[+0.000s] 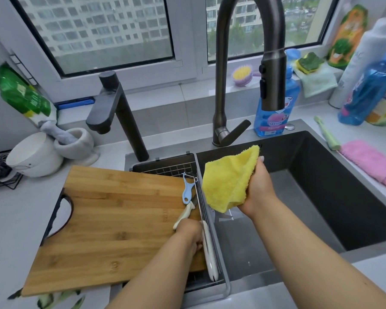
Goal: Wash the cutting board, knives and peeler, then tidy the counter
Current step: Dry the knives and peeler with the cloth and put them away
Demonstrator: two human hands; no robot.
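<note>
A bamboo cutting board [112, 224] lies across the counter and the drain basket [223, 277] at the sink's left end. On the board's right edge lie a light blue peeler [188, 189] and a small cream-handled knife [184, 214]. My left hand [191, 236] grips the white handle of a larger knife [210, 257], which points over the basket wall toward the sink; its blade is partly hidden under the cloth. My right hand [257, 188] holds a yellow cloth [228, 178] above the dark sink [321, 197].
A tall dark faucet [272, 83] arches over the sink, a second low tap [112, 108] stands left. Blue soap bottle [274, 112], a pink cloth [370, 163] and a green brush [327, 136] sit right. White bowl [35, 155] and mortar [76, 141] stand left.
</note>
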